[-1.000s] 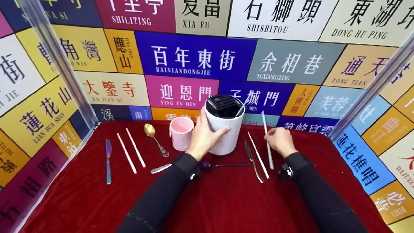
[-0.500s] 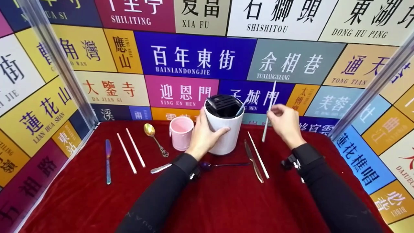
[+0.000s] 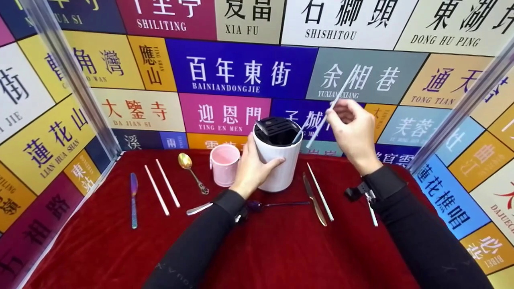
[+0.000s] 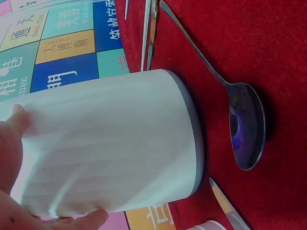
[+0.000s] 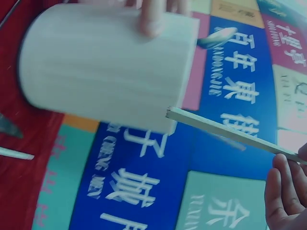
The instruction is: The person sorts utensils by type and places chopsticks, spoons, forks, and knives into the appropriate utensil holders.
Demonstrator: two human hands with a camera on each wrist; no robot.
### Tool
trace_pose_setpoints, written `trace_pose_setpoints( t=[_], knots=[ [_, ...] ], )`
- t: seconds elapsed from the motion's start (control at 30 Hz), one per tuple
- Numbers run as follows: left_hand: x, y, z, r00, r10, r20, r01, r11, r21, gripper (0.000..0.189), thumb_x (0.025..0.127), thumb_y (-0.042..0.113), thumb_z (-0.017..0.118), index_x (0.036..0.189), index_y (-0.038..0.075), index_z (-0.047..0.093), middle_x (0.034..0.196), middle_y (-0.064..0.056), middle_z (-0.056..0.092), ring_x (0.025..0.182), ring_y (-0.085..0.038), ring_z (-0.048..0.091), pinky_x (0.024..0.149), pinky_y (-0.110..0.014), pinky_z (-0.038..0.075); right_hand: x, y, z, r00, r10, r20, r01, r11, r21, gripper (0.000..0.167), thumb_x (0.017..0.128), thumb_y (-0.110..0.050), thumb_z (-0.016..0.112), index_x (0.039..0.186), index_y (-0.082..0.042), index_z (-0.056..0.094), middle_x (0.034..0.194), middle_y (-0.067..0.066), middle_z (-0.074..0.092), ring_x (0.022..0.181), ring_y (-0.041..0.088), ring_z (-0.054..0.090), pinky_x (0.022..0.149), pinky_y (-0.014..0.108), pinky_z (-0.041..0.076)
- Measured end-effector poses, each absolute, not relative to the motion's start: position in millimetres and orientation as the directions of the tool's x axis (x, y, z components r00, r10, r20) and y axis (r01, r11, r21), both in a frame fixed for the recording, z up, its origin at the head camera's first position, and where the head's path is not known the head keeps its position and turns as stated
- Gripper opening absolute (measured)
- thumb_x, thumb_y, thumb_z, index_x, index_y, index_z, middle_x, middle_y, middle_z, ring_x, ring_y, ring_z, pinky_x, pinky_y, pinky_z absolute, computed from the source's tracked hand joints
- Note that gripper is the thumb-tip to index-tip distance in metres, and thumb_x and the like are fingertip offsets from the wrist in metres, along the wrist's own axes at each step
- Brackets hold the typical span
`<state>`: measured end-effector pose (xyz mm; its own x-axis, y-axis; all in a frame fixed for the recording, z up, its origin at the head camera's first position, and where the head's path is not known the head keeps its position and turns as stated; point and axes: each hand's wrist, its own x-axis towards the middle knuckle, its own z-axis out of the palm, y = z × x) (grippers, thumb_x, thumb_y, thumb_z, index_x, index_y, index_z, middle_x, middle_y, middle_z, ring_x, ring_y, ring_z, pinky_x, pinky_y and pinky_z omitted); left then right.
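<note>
My left hand [image 3: 257, 170] grips a white cylindrical cutlery holder [image 3: 286, 168] with a black slotted insert [image 3: 277, 124]. Its thumb lies across the front, and the fingers go round the left side. The holder stands upright, a handle showing at each side of its top. Raised to the right of it, my right hand [image 3: 353, 132] pinches a pale chopstick [image 5: 225, 131]. The chopstick slants, its lower end just right of the holder's rim in the head view. Below the holder, a dark purple spoon [image 4: 245, 125] lies on the red cloth.
Right of the holder lie a knife [image 3: 314, 200] and a chopstick [image 3: 320, 192]; another thin stick [image 3: 373, 214] shows by the right sleeve. Leftward are a pink cup [image 3: 225, 168], gold spoon [image 3: 185, 161], two chopsticks [image 3: 157, 190], blue knife [image 3: 134, 200] and a partly hidden knife [image 3: 199, 208].
My right hand has lifted the chopstick off the cloth, raising it and tilting its lower end left toward the holder. The left hand and holder have stayed in place.
</note>
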<state>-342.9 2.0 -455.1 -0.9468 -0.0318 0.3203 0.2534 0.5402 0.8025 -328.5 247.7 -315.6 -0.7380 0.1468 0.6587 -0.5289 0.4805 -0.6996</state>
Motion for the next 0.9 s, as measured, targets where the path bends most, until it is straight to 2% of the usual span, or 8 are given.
trace_pose_setpoints(
  t=[0.13, 0.23, 0.43, 0.7, 0.9],
  knots=[
    [-342.8, 1.7, -455.0, -0.945, -0.032, 0.326, 0.257, 0.545, 0.798, 0.127, 0.085, 0.062, 0.091, 0.178, 0.014, 0.017, 0.171, -0.019, 0.045, 0.152, -0.036, 0.055, 0.127, -0.051, 0.048, -329.1, 237.7, -309.8, -0.730, 0.178, 0.660, -0.564, 0.389, -0.729, 0.015, 0.101, -0.012, 0.078, 0.113, -0.003, 0.078, 0.101, 0.012, 0.081, 0.083, 0.010, 0.077, 0.082, 0.021, 0.064],
    [-343.0, 1.6, -455.4, -0.945, -0.031, 0.324, 0.256, 0.544, 0.799, 0.128, 0.085, 0.062, 0.090, 0.178, 0.014, 0.017, 0.172, -0.019, 0.045, 0.153, -0.036, 0.054, 0.127, -0.052, 0.047, -332.3, 233.1, -312.2, -0.729, 0.170, 0.663, -0.574, 0.374, -0.728, 0.015, 0.101, -0.011, 0.078, 0.113, -0.002, 0.078, 0.101, 0.013, 0.081, 0.085, 0.012, 0.078, 0.084, 0.022, 0.065],
    [-342.6, 1.8, -454.8, -0.943, -0.029, 0.331, 0.265, 0.537, 0.801, 0.127, 0.085, 0.062, 0.091, 0.178, 0.016, 0.018, 0.171, -0.019, 0.046, 0.152, -0.036, 0.055, 0.126, -0.052, 0.048, -337.9, 228.1, -323.3, -0.735, 0.136, 0.664, -0.576, 0.391, -0.718, 0.014, 0.101, -0.009, 0.078, 0.112, -0.001, 0.079, 0.102, 0.016, 0.082, 0.085, 0.011, 0.078, 0.084, 0.021, 0.065],
    [-342.2, 1.9, -454.9, -0.944, -0.032, 0.328, 0.261, 0.535, 0.803, 0.128, 0.085, 0.062, 0.091, 0.178, 0.015, 0.017, 0.173, -0.019, 0.044, 0.154, -0.035, 0.052, 0.128, -0.052, 0.046, -351.3, 228.8, -348.6, -0.787, 0.076, 0.612, -0.516, 0.462, -0.721, 0.018, 0.102, -0.012, 0.077, 0.114, 0.002, 0.080, 0.104, 0.013, 0.084, 0.085, 0.011, 0.079, 0.080, 0.017, 0.063],
    [-341.9, 1.4, -454.9, -0.947, -0.031, 0.320, 0.255, 0.535, 0.805, 0.128, 0.085, 0.063, 0.091, 0.178, 0.015, 0.017, 0.174, -0.019, 0.042, 0.155, -0.035, 0.052, 0.129, -0.052, 0.045, -357.1, 228.6, -364.7, -0.805, 0.057, 0.591, -0.491, 0.494, -0.717, 0.014, 0.102, -0.010, 0.077, 0.110, 0.000, 0.081, 0.101, 0.014, 0.085, 0.082, 0.009, 0.079, 0.076, 0.016, 0.062]
  ],
)
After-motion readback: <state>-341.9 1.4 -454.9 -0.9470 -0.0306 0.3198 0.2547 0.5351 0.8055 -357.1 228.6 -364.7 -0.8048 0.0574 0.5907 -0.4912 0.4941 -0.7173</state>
